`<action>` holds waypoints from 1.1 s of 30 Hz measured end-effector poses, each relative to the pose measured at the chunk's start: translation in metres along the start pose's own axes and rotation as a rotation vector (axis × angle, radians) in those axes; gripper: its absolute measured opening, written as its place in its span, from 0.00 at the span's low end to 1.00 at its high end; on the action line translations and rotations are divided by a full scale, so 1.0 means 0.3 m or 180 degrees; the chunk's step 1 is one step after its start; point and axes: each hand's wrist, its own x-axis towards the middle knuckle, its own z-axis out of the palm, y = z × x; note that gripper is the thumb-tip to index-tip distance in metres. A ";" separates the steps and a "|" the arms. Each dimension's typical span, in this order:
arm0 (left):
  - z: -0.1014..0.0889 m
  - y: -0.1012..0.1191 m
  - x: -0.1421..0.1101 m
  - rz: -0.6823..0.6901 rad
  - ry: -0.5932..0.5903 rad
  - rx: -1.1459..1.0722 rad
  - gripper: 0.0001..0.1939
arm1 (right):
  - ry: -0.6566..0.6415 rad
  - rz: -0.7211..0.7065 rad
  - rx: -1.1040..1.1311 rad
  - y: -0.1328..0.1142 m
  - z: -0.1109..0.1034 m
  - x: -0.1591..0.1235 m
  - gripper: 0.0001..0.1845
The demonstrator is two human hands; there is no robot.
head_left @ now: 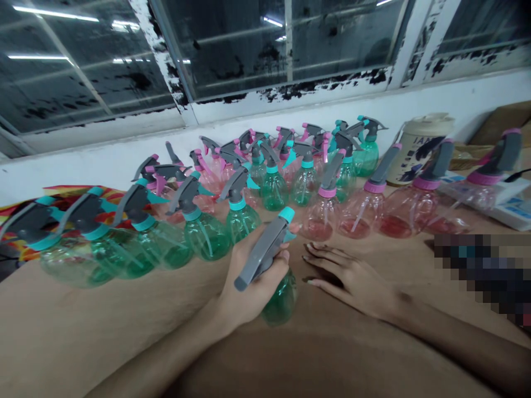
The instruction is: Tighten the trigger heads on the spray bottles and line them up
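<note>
My left hand (253,276) is wrapped round the neck of a green spray bottle (280,301) with a grey trigger head and a turquoise nozzle. The bottle is near the table's front, and my fingers hide its collar. To its right, my right hand (352,276) lies with fingers spread over the tabletop, holding nothing. Just beyond those fingertips is a pink spray bottle (321,218), first of a row of several pink ones. A row of several green spray bottles (207,235) runs off to the left of my left hand.
More pink and green spray bottles (271,188) crowd the back of the wooden table (166,320) against the white wall. A printed cylindrical container (421,149) stands at the back right, near a white power strip (510,204). Red and yellow cloth (83,193) lies at the left. Windows rise behind.
</note>
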 end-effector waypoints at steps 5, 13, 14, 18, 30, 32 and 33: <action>0.005 -0.007 -0.002 -0.0059 0.0044 -0.0054 0.15 | 0.0025 -0.0005 0.0002 0.001 0.003 -0.001 0.25; 0.006 -0.007 -0.004 -0.0101 -0.0006 -0.0091 0.17 | 0.0042 0.0047 0.0042 -0.001 0.003 -0.002 0.25; 0.005 -0.005 -0.004 -0.0085 -0.0004 -0.0124 0.17 | 0.0031 0.0046 0.0047 0.000 0.002 -0.002 0.26; -0.001 0.005 0.002 -0.0073 -0.0017 -0.0041 0.15 | 0.0021 0.0056 0.0075 0.001 -0.001 -0.002 0.26; -0.015 0.007 0.003 0.0134 -0.0037 0.0252 0.05 | 0.0022 0.0053 0.0109 0.000 -0.003 -0.002 0.25; -0.013 0.005 0.000 0.0114 -0.0013 0.0250 0.09 | 0.0043 0.0051 0.0134 -0.001 -0.003 -0.003 0.25; -0.012 0.004 -0.001 0.0100 0.0013 0.0235 0.11 | 0.0060 0.0051 0.0140 -0.001 -0.002 -0.003 0.25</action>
